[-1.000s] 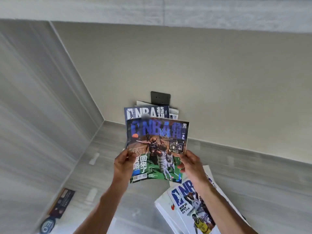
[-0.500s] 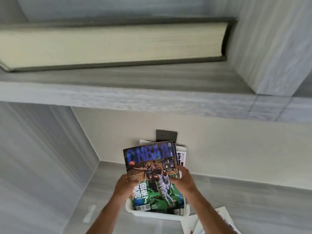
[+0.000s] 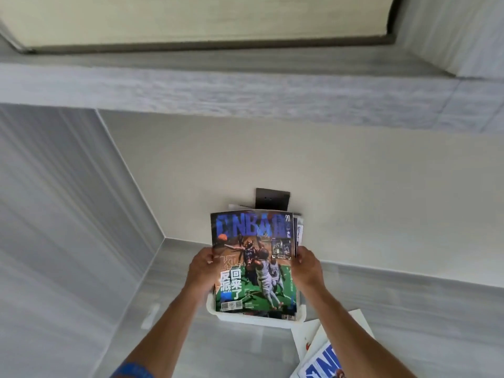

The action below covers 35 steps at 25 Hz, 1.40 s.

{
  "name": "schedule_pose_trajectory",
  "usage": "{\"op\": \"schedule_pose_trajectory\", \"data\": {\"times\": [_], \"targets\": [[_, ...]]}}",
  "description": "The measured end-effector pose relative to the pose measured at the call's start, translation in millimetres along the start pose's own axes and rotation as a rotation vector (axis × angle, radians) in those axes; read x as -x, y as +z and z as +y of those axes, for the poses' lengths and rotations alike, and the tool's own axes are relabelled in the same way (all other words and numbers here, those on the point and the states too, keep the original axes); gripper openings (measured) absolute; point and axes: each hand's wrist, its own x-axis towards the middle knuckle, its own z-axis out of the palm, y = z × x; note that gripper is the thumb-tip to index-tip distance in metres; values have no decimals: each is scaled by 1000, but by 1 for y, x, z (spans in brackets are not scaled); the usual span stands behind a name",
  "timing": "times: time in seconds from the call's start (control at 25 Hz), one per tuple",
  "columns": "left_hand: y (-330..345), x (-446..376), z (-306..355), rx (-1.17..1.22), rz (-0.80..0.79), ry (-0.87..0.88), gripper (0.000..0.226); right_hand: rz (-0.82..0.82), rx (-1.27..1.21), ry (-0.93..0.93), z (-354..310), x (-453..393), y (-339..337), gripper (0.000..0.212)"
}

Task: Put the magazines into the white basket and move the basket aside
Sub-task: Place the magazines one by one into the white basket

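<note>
An NBA magazine (image 3: 253, 263) with a blue title and a green court picture stands upright in the white basket (image 3: 256, 320), in front of other magazines (image 3: 299, 230) whose edges show behind it. My left hand (image 3: 201, 271) grips its left edge. My right hand (image 3: 306, 266) grips its right edge. The basket sits on the grey desk against the back wall. More magazines (image 3: 321, 361) lie flat on the desk at the lower right.
A dark wall socket (image 3: 272, 199) is on the beige wall just behind the basket. A grey shelf (image 3: 245, 88) runs overhead with a large book (image 3: 191, 20) lying on it. A grey side panel (image 3: 54, 214) closes the left.
The magazine went from being held in the air in front of the basket down into it, upright. Both hands stayed on its edges. The view tilted upward.
</note>
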Motion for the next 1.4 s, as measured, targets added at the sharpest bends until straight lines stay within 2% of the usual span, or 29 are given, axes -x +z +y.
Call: {"op": "schedule_pose_trajectory", "data": {"times": [0.08, 0.12, 0.28, 0.36, 0.44, 0.52, 0.56, 0.68, 0.76, 0.84, 0.92, 1.04, 1.08, 1.16, 1.24, 1.32, 1.4], "targets": [[5, 6, 2, -145, -162, -77, 35, -126, -6, 86, 13, 4, -2, 26], [9, 10, 3, -176, -174, -88, 40, -174, 13, 79, 19, 5, -3, 34], [17, 27, -1, -214, -60, -71, 55, -259, 157, 62, 32, 9, -8, 61], [25, 55, -8, -261, 68, 76, 55, -245, 182, 59, 46, 26, -20, 65], [44, 101, -27, -200, 86, 248, 52, -177, 146, 57, 79, 62, -36, 59], [71, 153, -54, -193, -27, 293, 47, -133, 260, 94, 136, 112, -54, 58], [87, 172, -68, -239, -111, 267, 45, -167, 391, 119, 167, 137, -61, 63], [136, 225, -105, -429, -396, 23, 50, -353, 777, 97, 249, 213, -87, 82], [158, 252, -121, -484, -519, -140, 55, -378, 837, 87, 273, 240, -103, 85], [175, 273, -132, -511, -516, -224, 46, -390, 780, 69, 280, 253, -117, 80], [189, 287, -137, -442, -488, -305, 35, -278, 695, 89, 284, 250, -138, 70], [208, 301, -137, -209, -392, -495, 41, -152, 667, 370, 301, 239, -180, 69], [210, 305, -138, -104, -337, -585, 44, -159, 647, 448, 307, 236, -192, 66], [210, 312, -144, 102, -256, -714, 41, -212, 574, 485, 315, 236, -208, 52], [204, 314, -152, 233, -218, -761, 37, -287, 403, 479, 318, 239, -212, 34], [199, 317, -157, 249, -198, -758, 31, -345, 283, 474, 320, 249, -210, 26], [198, 318, -159, 219, -189, -719, 28, -306, 245, 468, 321, 258, -205, 23]]}}
